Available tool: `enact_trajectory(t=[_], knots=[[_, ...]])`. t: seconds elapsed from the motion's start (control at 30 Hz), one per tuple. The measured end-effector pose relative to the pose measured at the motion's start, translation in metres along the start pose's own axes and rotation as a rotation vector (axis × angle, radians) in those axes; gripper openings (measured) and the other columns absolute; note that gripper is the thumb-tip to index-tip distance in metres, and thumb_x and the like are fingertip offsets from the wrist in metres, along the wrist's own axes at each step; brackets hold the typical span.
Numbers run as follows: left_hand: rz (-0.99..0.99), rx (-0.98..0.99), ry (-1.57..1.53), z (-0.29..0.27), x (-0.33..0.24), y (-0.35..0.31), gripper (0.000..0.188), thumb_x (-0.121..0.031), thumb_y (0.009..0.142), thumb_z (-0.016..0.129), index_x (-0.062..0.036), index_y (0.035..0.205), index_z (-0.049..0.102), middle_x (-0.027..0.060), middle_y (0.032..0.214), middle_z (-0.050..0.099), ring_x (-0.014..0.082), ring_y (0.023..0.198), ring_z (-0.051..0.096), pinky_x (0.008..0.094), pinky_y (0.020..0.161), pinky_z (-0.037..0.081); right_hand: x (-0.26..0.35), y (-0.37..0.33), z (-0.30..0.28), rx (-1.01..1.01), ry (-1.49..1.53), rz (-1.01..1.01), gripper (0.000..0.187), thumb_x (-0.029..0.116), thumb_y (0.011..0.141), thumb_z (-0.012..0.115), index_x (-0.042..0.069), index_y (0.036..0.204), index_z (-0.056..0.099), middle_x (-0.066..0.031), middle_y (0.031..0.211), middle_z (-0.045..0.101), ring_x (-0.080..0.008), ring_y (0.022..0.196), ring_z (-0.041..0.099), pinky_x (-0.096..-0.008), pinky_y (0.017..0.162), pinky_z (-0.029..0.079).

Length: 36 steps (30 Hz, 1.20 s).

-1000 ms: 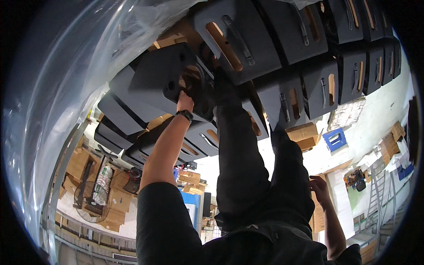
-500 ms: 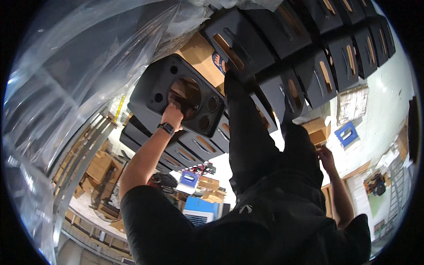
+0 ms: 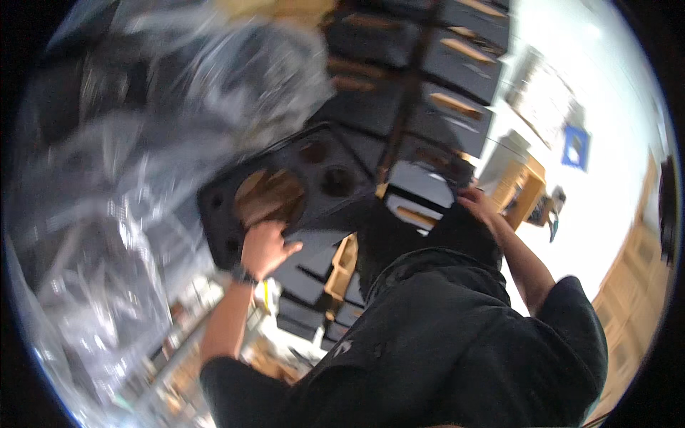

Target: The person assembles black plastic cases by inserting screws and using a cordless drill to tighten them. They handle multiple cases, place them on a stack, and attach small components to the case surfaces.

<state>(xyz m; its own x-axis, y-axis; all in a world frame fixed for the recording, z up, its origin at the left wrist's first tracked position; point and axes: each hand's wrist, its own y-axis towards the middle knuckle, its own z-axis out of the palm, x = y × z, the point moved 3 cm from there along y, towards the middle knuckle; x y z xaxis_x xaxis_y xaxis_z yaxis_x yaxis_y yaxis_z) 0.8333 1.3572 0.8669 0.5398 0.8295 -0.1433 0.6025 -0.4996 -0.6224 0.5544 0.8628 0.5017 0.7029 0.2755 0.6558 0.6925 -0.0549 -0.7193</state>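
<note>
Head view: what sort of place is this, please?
Probably a warehouse or workshop store: the rows of black cabinets, the clear plastic sheeting and a cardboard box suggest it.

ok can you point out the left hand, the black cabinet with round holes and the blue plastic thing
Left hand (image 3: 265, 250): head view, back of the hand.
Black cabinet (image 3: 303, 172): head view, solid part of its front panel.
Blue plastic thing (image 3: 576, 133): head view, upper part of its frame.

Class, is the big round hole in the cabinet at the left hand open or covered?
Open: a brown interior shows through the hole in the black cabinet.
</note>
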Motion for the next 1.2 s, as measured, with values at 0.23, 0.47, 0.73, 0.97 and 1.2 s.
enact_trajectory(t=[0.23, 0.47, 0.73, 0.97, 1.2], knots=[[-0.053, -0.313, -0.417, -0.111, -0.179, 0.004, 0.048, -0.031, 0.081, 0.089, 0.0095, 0.100, 0.072, 0.0211, 0.089, 0.076, 0.0340, 0.081, 0.074, 0.0398, 0.083, 0.055, 0.171, -0.046, -0.004, 0.367, 0.926, 0.300, 0.111, 0.091, 0.090, 0.035, 0.016, 0.169, 0.017, -0.0269, 0.168, 0.027, -0.0511, 0.154, 0.025, -0.0658, 0.121, 0.024], [0.072, -0.483, -0.448, -0.151, -0.316, -0.008, 0.055, -0.032, 0.083, 0.092, 0.0087, 0.113, 0.069, 0.0189, 0.110, 0.072, 0.0254, 0.099, 0.068, 0.0359, 0.090, 0.053, 0.227, -0.098, -0.004, -0.029, 1.459, -0.504, 0.077, 0.066, 0.104, 0.041, 0.007, 0.152, 0.048, -0.0190, 0.150, 0.055, -0.0371, 0.132, 0.053, -0.0571, 0.117, 0.037], [0.562, -0.358, -0.208, -0.156, -0.582, 0.015, 0.036, -0.018, 0.078, 0.092, 0.0045, 0.086, 0.065, 0.0125, 0.074, 0.065, 0.0245, 0.067, 0.062, 0.0366, 0.065, 0.048, 0.122, -0.125, -0.141, 0.054, 1.974, -0.531, 0.072, 0.062, 0.105, 0.040, 0.006, 0.151, 0.048, -0.0183, 0.148, 0.056, -0.0357, 0.131, 0.054, -0.0546, 0.115, 0.039], [0.909, -0.316, -0.078, -0.175, -0.749, 0.009, 0.040, -0.022, 0.073, 0.093, 0.0038, 0.087, 0.066, 0.0152, 0.082, 0.064, 0.0321, 0.072, 0.064, 0.0370, 0.066, 0.049, 0.029, -0.226, -0.279, -0.172, 2.023, -0.529, 0.069, 0.058, 0.106, 0.039, 0.006, 0.150, 0.049, -0.0177, 0.146, 0.057, -0.0345, 0.130, 0.055, -0.0523, 0.114, 0.041], [1.299, -0.319, -0.155, -0.186, -0.802, 0.011, 0.046, -0.017, 0.054, 0.091, 0.0033, 0.084, 0.063, 0.0160, 0.084, 0.062, 0.0360, 0.077, 0.061, 0.0431, 0.067, 0.050, -0.019, -0.325, -0.360, -0.484, 1.972, -0.553, 0.065, 0.055, 0.108, 0.038, 0.006, 0.149, 0.050, -0.0171, 0.143, 0.058, -0.0332, 0.129, 0.055, -0.0501, 0.112, 0.043]])
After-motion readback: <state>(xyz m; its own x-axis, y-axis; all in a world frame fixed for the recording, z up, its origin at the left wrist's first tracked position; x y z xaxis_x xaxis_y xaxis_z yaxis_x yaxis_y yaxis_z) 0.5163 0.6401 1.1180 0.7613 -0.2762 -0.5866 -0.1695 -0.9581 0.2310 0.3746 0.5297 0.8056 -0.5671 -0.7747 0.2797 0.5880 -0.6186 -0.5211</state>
